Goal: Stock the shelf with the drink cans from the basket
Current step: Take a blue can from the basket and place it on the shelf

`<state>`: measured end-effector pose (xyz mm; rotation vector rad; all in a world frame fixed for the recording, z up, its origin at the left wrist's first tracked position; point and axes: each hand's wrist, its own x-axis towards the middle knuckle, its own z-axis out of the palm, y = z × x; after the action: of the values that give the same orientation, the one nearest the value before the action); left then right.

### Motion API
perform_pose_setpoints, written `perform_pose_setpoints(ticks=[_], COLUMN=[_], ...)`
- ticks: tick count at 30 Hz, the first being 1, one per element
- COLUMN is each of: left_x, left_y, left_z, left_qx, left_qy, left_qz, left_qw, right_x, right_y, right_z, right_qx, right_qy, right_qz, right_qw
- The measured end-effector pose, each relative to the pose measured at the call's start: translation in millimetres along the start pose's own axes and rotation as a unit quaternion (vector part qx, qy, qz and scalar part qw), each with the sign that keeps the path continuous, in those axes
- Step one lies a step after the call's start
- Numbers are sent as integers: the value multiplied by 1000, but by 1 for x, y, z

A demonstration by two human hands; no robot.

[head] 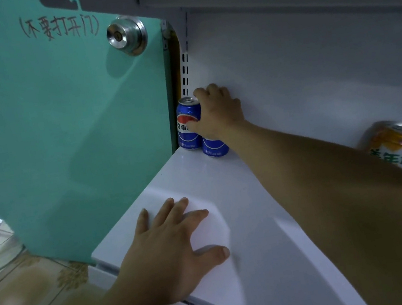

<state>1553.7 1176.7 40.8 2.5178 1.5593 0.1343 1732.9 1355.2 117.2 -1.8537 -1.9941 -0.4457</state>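
On the teal door (59,121), handwritten black characters read "(不要打开门)". The blue cylindrical metal can (188,130) shows "百事"; the orange metal can (394,146) shows "美年达", partly cut off.

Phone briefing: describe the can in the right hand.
Find the teal door beside the white shelf. In its back-left corner stands a blue drink can. Pick the second blue can right of it, top hidden in the right hand's grip.

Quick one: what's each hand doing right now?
Left hand: open, fingers spread flat on the white shelf.
Right hand: grips a blue can, next to a second blue can.
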Motion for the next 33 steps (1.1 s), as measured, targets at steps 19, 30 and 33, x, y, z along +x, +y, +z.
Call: perform_pose_setpoints(ticks=[19,30,33], left_x=[4,-12,-22], left_y=[-1,18,73], left_z=[-1,-20,-34], left_qx=[-11,-62,-183], left_qy=[-24,-45,-55], left_qz=[0,-27,29], left_qw=[1000,997,981], right_x=[-48,-239,-306], right_y=[28,103,135], right_z=[-8,-153,-204], right_qx=[69,-7,-22], right_qy=[-24,-192,-186], right_qz=[55,205,284], right_qw=[996,960,940])
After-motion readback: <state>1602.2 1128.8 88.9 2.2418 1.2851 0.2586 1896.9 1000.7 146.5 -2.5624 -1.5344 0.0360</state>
